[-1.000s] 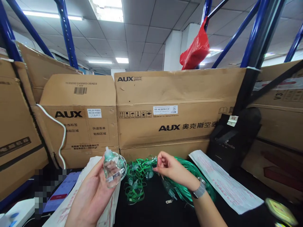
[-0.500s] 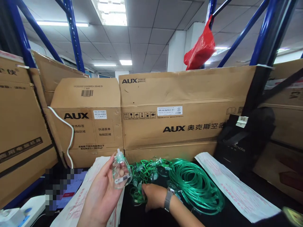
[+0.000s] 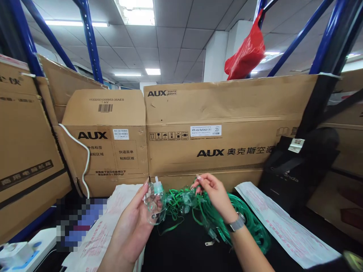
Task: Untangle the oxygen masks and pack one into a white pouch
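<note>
- Mask (image 3: 155,207): nozzle up, held in the left hand (image 3: 134,217), left of the right hand (image 3: 212,190), whose fingertips pinch green straps (image 3: 176,194).
- Tubing (image 3: 256,226): beside the right wrist.
- Large box (image 3: 227,107): "AUX"; its label (image 3: 205,130) reads "25".
- Small box (image 3: 85,160): "AUX", "HY", "300kgf".

Colours, relative to the tubing coil (image 3: 249,226): coil itself is glossy translucent green. Left of it: bright green straps (image 3: 176,197), then a clear mask (image 3: 155,207) with a mint-green collar, then white packaging (image 3: 102,221) with rows of red print. Right of it: white sheet (image 3: 283,223), same faded red lines; black bag (image 3: 283,181), white tag. Behind: brown carton (image 3: 176,158), black lettering, row of black outlined icons, white label. High above: solid red plastic bag (image 3: 246,53). Below-left: plain black tabletop (image 3: 181,253).
</note>
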Tool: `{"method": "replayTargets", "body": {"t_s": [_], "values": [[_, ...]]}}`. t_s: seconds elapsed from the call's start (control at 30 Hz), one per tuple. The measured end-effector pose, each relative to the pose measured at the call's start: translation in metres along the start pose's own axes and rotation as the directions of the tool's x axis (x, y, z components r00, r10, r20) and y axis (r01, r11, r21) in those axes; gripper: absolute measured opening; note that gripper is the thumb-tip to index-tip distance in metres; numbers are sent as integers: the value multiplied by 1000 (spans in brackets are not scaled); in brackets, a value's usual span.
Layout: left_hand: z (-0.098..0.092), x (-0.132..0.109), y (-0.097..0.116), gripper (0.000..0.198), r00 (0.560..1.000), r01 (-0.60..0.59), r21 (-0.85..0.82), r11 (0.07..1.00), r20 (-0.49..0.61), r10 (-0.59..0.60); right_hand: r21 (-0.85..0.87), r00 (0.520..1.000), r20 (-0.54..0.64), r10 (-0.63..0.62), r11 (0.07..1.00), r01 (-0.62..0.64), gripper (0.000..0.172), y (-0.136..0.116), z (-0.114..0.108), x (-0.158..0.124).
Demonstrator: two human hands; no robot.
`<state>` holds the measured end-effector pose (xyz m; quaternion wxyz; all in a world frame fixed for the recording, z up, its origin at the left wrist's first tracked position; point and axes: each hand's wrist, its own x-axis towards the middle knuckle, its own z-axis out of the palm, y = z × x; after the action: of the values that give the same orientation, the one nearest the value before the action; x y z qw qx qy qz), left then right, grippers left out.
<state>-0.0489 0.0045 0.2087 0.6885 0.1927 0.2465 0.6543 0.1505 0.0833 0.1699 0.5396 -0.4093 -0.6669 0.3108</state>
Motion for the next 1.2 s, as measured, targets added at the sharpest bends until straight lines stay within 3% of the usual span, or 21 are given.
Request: {"method": "replayTargets", "body": {"t_s": [0.07, 0.13, 0.2, 0.33, 0.5, 0.6, 0.7, 0.87, 1.03, 1.13, 1.2], "values": [[1, -1, -1, 19, 998, -39, 61, 997, 53, 35, 75, 986, -154, -61, 994, 73, 26, -8, -10, -2], [2, -4, -2, 17, 988, -82, 138, 987, 138, 63, 138, 943, -321, -90, 980, 141, 22, -13, -16, -4], [1, -6, -4, 15, 975, -85, 206, 975, 217, 39, 180, 932, -361, -34, 978, 105, 22, -13, -20, -4], [0, -9, -7, 13, 972, -32, 269, 963, 231, -32, 169, 979, -146, 141, 979, -116, 26, -9, -27, 1], [0, -8, -3, 11, 994, -25, 254, 967, 108, -3, 202, 980, -82, 179, 966, -159, 34, -13, -33, 0], [-2, -7, 2, 15, 997, -33, 198, 980, 73, 18, 198, 979, 73, 192, 959, -203, 45, -17, -32, -2], [-5, -7, 6, 20, 999, -36, 145, 989, 40, 31, 26, 957, 199, 213, 975, -222, 47, -13, -28, 0], [-6, -7, 13, 28, 995, -87, 113, 990, -47, 93, -251, 926, 240, 291, 940, -230, 31, 10, -20, 5], [-4, -7, 16, 32, 989, -120, 85, 989, -80, 126, -599, 934, 97, 345, 769, -222, 16, 31, -18, 2], [-3, -7, 16, 30, 990, -109, 57, 992, -79, 114, -745, 953, -10, 303, 634, -209, 21, 32, -14, 0], [-1, -7, 16, 30, 990, -111, 54, 992, -82, 116, -794, 961, -9, 276, 583, -175, 25, 32, -4, -2]]}}
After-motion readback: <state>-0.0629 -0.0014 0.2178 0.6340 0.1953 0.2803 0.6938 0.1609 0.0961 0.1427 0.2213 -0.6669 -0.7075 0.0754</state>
